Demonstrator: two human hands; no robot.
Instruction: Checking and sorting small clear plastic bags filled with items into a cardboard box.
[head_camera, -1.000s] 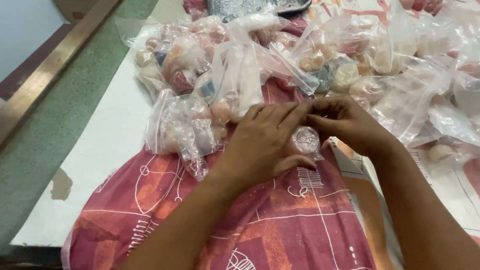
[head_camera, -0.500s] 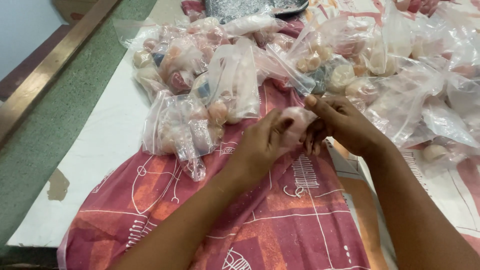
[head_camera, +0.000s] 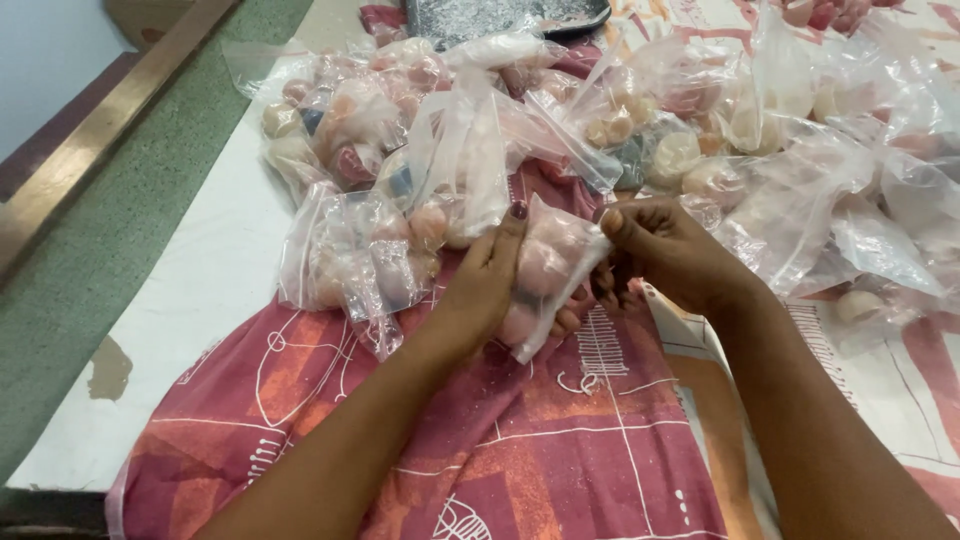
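red patterned cloth (head_camera: 560, 440) on table, both hands – left (head_camera: 485, 290), right (head_camera: 665, 255) – clamped on small clear bag (head_camera: 545, 270)

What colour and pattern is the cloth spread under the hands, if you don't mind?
The cloth is red and orange with thin white line drawings, seen in the head view.

Two hands, left hand (head_camera: 490, 290), right hand (head_camera: 665, 255), many clear filled bags (head_camera: 450, 170), one dark tray (head_camera: 500, 15), one patterned cloth (head_camera: 560, 440)
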